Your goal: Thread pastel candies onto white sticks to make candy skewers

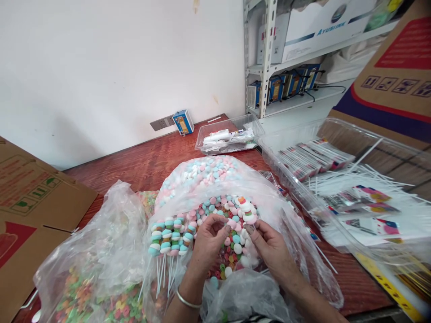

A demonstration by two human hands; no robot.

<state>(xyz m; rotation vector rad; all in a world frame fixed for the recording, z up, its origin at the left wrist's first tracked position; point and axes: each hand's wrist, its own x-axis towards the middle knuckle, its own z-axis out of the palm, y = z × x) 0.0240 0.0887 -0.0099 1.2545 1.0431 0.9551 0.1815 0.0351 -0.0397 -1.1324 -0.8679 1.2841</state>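
My left hand [213, 237], with a bangle on the wrist, is closed in a pinch at a pink marshmallow [231, 223]. My right hand [271, 242] pinches the lower end of a candy skewer [248, 210] of white marshmallows and gummy rings; its stick is hidden. Both hands are over an open clear plastic bag [279, 211] holding pink, blue and white marshmallows [212, 172] and coloured gummy rings [232, 258]. Left of my hands lie several finished-looking candy skewers [171, 235] of blue-and-white marshmallows, their white sticks [163, 273] pointing toward me.
Another bag of gummy rings [81, 291] lies at the left by a cardboard box [33, 206]. At the right, a clear tray [292, 188] holds white sticks and printed packets. A smaller clear tub [199, 142] and a blue device [183, 122] stand at the back, near a metal shelf [267, 58].
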